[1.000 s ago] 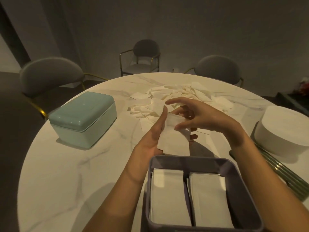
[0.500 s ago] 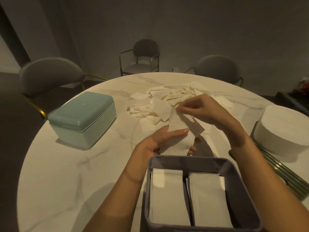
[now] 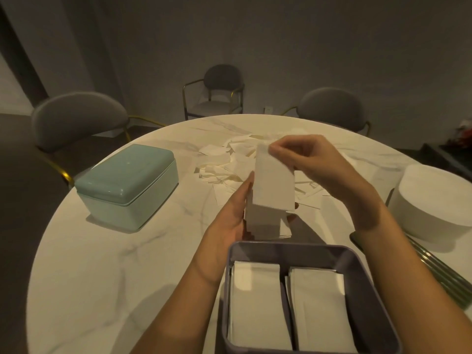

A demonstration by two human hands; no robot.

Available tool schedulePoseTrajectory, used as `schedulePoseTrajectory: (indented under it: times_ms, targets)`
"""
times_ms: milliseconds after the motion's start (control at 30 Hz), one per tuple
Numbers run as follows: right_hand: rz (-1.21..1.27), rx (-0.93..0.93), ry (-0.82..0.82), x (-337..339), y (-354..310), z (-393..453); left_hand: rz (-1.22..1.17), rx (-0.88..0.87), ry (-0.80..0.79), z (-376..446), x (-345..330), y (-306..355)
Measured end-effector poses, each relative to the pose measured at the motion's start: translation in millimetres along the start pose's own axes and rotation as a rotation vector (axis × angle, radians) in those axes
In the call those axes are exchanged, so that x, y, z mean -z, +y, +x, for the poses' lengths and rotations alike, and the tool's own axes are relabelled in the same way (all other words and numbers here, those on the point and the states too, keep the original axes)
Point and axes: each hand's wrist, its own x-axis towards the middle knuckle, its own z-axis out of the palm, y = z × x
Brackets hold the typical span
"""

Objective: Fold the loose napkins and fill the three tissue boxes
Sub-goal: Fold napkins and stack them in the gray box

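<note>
A white napkin (image 3: 274,185) is held up over the table, folded into a tall rectangle. My right hand (image 3: 311,162) pinches its top edge, and my left hand (image 3: 229,221) cups its lower part, where more folded napkin layers (image 3: 263,223) lie against the palm. Behind the hands lies a pile of loose napkins (image 3: 224,167). An open purple box (image 3: 357,272) at the near edge holds two stacks of folded napkins (image 3: 258,302). A mint-green box (image 3: 127,185) with its lid on sits to the left. A white round box (image 3: 434,203) stands at the right.
The round marble table (image 3: 102,277) has three grey chairs behind it, one at the left (image 3: 76,118), one far back (image 3: 222,80) and one at the right (image 3: 332,106). A dark ribbed object (image 3: 444,277) lies under the white round box at the right edge.
My right hand has lifted the napkin's top edge upward and the napkin now stands as a tall folded rectangle. My left hand turned from lying flat to cupping the lower part.
</note>
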Motion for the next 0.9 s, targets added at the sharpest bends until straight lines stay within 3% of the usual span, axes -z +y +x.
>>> schedulePoseTrajectory:
  times_ms: [67, 233, 400, 500, 633, 733, 900]
  targets:
    - [-0.176, -0.012, -0.05, -11, 11, 1, -0.092, -0.01, -0.024, -5, -10, 6]
    - [-0.353, -0.051, 0.022, -18, 30, 5, 0.04, -0.034, -0.033, -9, -14, 10]
    - [-0.406, -0.178, -0.189, -12, 32, 2, 0.173, 0.016, -0.043, -1, -4, 10]
    - [-0.284, -0.176, -0.135, -7, 34, -4, 0.318, -0.048, -0.024, -9, 7, 14]
    - [0.008, -0.185, -0.039, -2, 44, -23, 0.455, -0.291, 0.086, -14, 20, 21]
    - [0.095, -0.205, 0.008, -6, 59, -37, 0.606, -0.456, 0.154, -10, 21, 17]
    - [0.223, -0.279, 0.1, -20, 84, -55, 0.662, -0.504, 0.218, -6, 15, 9]
